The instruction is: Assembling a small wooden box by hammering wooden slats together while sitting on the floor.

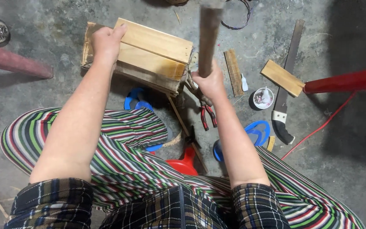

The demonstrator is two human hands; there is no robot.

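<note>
I'm pinning the wooden box [149, 53] with my left hand [106, 42], fingers flat, while my right hand [210, 82], fingers wrapped round the hammer handle [208, 38], should be striking squarely.

Pale tan wooden box [153, 55]; striped trousers [128, 161] green, red, white; red-handled pliers [207, 115]; blue sandals [257, 135].

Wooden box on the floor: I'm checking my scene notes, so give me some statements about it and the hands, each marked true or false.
1. The left hand rests on the wooden box. True.
2. The right hand is empty. False: it grips a wooden handle held upright.
3. Red-handled pliers lie on the floor below the right hand. True.
4. The saw lies on top of the box. False: it lies on the floor to the right.
</note>
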